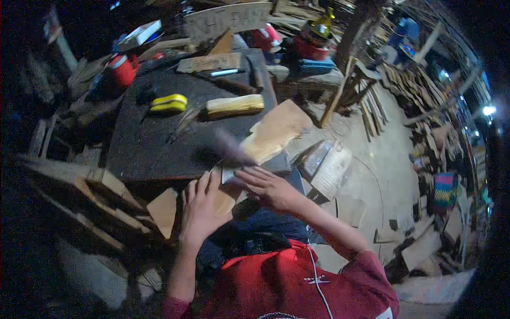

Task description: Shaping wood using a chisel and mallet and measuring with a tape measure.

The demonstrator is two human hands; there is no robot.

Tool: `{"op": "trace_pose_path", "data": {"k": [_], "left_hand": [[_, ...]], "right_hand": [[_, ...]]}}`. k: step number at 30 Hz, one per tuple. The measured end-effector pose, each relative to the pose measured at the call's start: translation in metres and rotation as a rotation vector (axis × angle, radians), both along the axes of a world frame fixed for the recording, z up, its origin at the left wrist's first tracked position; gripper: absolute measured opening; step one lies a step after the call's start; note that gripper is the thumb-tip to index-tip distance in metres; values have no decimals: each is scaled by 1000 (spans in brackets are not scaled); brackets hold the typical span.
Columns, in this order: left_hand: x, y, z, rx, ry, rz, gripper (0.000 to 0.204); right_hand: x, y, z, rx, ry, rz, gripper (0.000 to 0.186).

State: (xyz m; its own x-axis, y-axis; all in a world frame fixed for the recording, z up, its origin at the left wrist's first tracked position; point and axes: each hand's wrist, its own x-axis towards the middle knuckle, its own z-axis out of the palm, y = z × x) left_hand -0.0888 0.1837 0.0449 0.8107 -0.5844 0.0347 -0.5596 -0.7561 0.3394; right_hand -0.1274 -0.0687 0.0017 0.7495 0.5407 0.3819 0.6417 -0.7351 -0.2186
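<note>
At the surface's (pixel 143 157) right front corner, a board (pixel 284 127) slants across the right edge, its far end sticking out past it and its lower side rough and uneven. The right hand (pixel 272 190) is at the front edge near that corner, just below the board, its fingers close together and pointing left. Beside its fingertips is a dark tool (pixel 232 147), too blurred to name; whether the hand is clamped on it, I cannot tell. The left hand (pixel 203 204) is just in front of the front edge, its fingers somewhat apart over pale wood (pixel 225 201). I cannot tell whether its thumb closes on that wood, nor whether the wood is part of the board.

Toward the left edge lies a yellow thing (pixel 169 103) with a dark stripe. Near the right edge, behind the board, lies a block (pixel 235 106). Closer to the back edge are a marker (pixel 227 72) and a small board (pixel 207 63). Off the right edge, beyond the front corner, a pale box (pixel 330 169) sits tilted
</note>
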Motion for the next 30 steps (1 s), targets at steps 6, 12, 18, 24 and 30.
{"op": "trace_pose_path", "data": {"k": [6, 12, 18, 24, 30], "left_hand": [[-2, 2, 14, -99, 15, -37, 97], [-3, 7, 0, -168, -36, -41, 100], [-4, 10, 0, -116, -51, -29, 99], [1, 6, 2, -94, -53, -41, 99], [2, 5, 7, -49, -71, -74, 96]], "right_hand": [[34, -25, 26, -72, 207, -873, 42], [46, -35, 14, 179, 522, -500, 34], [12, -4, 5, 220, 491, -335, 35], [26, -29, -10, 127, 174, -456, 39], [49, -65, 22, 196, -188, -684, 23]]}}
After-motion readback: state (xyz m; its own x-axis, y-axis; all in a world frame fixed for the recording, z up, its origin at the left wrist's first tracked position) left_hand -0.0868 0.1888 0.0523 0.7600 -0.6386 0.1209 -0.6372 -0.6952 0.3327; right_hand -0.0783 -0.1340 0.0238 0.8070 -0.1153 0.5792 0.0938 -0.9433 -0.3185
